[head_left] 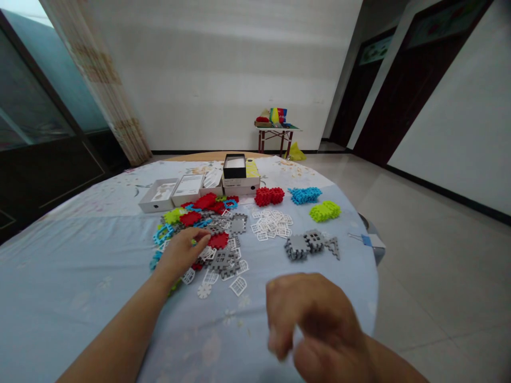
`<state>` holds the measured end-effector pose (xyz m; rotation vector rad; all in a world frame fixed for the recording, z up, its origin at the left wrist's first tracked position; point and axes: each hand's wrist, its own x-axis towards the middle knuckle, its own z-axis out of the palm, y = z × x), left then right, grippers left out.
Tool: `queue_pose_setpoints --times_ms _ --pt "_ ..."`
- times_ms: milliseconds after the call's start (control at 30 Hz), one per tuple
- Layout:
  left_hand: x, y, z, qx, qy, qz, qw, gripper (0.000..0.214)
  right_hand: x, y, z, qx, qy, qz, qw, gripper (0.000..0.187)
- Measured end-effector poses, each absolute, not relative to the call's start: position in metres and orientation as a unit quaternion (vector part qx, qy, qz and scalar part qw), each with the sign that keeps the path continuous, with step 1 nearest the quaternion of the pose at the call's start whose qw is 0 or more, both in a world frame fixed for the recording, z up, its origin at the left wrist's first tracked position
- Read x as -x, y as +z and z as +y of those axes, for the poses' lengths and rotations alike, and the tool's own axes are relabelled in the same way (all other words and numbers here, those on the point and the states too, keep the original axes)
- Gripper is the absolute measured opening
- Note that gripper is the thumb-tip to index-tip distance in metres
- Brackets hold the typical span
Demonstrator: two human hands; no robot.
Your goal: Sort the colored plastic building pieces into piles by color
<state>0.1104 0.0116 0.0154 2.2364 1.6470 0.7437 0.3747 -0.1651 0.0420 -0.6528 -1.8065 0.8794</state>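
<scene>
My left hand [181,252] reaches into a mixed pile of interlocking plastic tiles. Its thumb and forefinger close together at the left edge of a red tile [219,241]; whatever lies between the tips is too small to make out. Around it lie grey tiles [223,259], lime-green tiles [174,215], blue frame pieces [163,234] and white lattice window pieces [238,286]. Nearer to me, my right hand [315,319] hovers over the cloth, blurred. Its fingers are curled, with a gap between thumb and forefinger and nothing visible in them.
Sorted groups lie on the right: red [269,196], blue [305,195], lime-green [324,211] and grey tiles [305,244], plus white window pieces [272,224]. Open white boxes [158,197] and a black box [235,166] stand behind the pile. The tablecloth's edge [375,287] curves down at right.
</scene>
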Motion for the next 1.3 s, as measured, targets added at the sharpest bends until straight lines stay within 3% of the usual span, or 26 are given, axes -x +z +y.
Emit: queue_pose_setpoints --times_ms 100,267,600,733,933,1300 --pt "-0.117 0.017 0.011 -0.815 0.179 0.547 0.067 0.040 -0.347 0.061 -0.109 0.346 0.367 -0.696 0.511 0.017" --pt "-0.126 0.016 0.012 -0.828 0.100 0.551 0.000 0.037 -0.349 0.020 -0.075 0.438 0.379 -0.678 0.453 0.017" --pt "-0.130 0.020 0.029 -0.847 0.009 0.532 0.003 0.020 -0.354 -0.004 -0.057 0.471 0.341 -0.705 0.405 0.017" --pt "-0.135 0.032 0.026 -0.847 0.028 0.531 0.024 0.023 -0.354 -0.005 -0.057 0.467 0.323 -0.714 0.409 0.016" --pt "-0.131 0.039 0.035 -0.796 0.119 0.571 0.161 0.037 -0.353 -0.003 -0.060 0.457 0.312 -0.726 0.408 0.016" --pt "-0.137 0.032 0.045 -0.801 0.047 0.597 0.032 0.042 -0.350 -0.007 -0.061 0.447 0.319 -0.736 0.395 0.016"
